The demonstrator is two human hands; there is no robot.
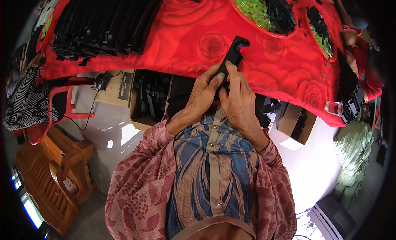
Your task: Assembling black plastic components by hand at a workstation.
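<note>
Gripping a slim black bar [234,55], hooked at its far end, I work left hand [204,88] and right hand [240,96] remotely

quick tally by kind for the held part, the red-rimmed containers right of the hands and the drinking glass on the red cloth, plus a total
Black part held in left hand and right hand: 1
Red-rimmed containers: 2
Clear drinking glass: 1
Total: 4

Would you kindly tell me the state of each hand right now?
Left hand: closed, holding the black hook-ended part.
Right hand: closed, holding the same part from its right side.
</note>
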